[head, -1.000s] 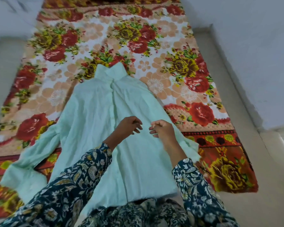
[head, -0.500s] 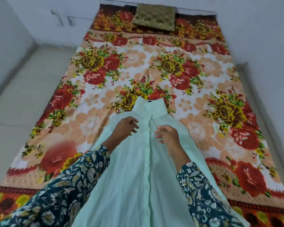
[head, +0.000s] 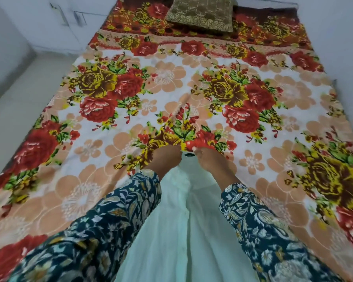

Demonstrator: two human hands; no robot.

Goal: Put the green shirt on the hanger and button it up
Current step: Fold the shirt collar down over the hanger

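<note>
Both of my hands arrive at the neck of the green shirt (head: 177,231), which lies front-up on the bed (head: 18,110), well short of the cushion (head: 200,14) and in line with it. 1 second ago they were working halfway down the placket; half a second ago they sat just under the collar; now they cover it. My left hand (head: 167,157) and right hand (head: 210,161) sit close together without touching, fingers curled down onto the 2 collar edges on the side towards the cushion. The grip itself is hidden under my knuckles. A small dark shape (head: 189,154) shows between them, and I cannot tell whether it is part of the hanger; no hanger is otherwise in view. The placket running away from the cushion looks closed, though its buttons are too blurred to count. Judging by that, the job has come down to the top button or the collar, with the lower front apparently done.
</note>
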